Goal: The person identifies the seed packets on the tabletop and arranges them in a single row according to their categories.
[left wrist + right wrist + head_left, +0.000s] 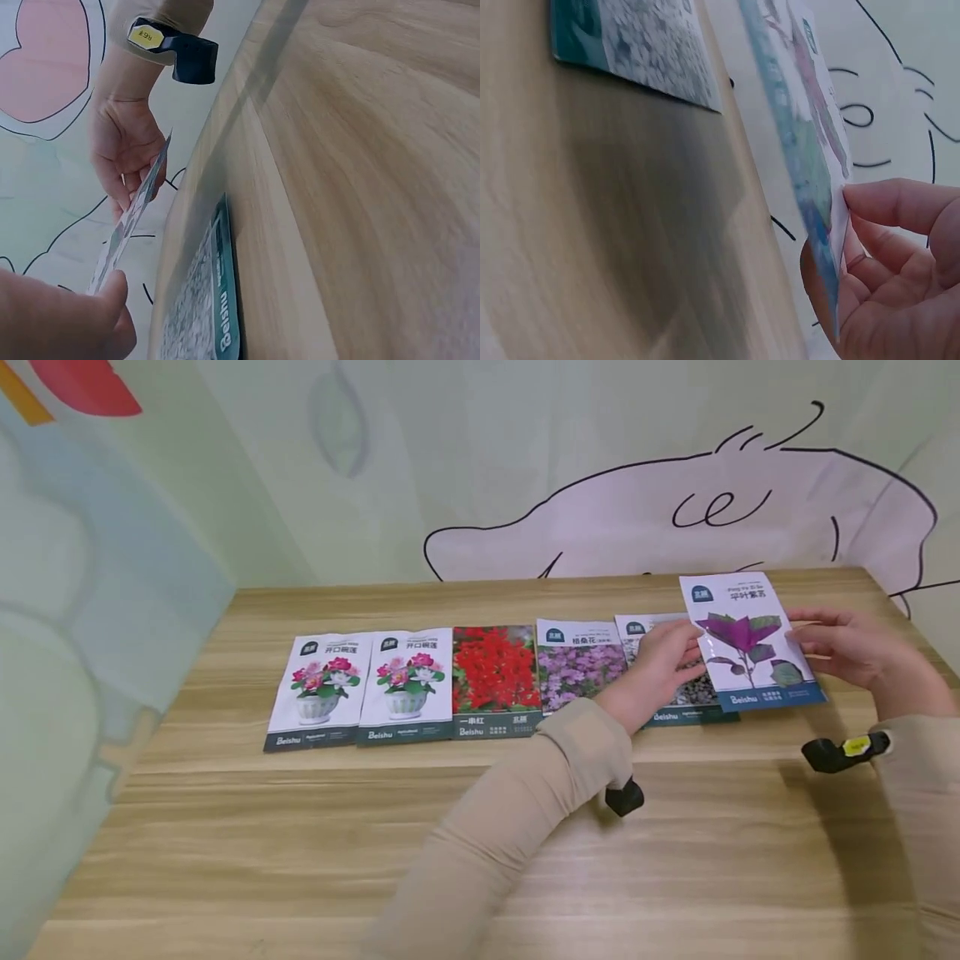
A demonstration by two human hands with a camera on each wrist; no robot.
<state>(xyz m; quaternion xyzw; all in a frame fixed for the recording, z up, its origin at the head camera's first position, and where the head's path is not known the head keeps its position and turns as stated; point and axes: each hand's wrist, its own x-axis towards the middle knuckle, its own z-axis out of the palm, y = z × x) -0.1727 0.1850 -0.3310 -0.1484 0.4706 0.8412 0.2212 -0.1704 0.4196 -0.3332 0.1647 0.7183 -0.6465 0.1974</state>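
Note:
A seed packet with a purple-leaved plant (750, 639) is held up off the wooden table, tilted, at the right of the head view. My left hand (660, 664) pinches its left edge, thumb on one face in the left wrist view. On its opposite edge, my right hand (855, 647) grips it between thumb and fingers, as the right wrist view shows (900, 255). Below the left hand lies a packet with small pale flowers (690, 697), partly covered by that hand and the raised packet.
Leftward in the row lie a purple-flower packet (581, 668), a red-flower packet (495, 672) and two matching potted-flower packets (405, 685). The wooden table (300, 852) meets a wall with cartoon drawings (615, 518) at its back edge.

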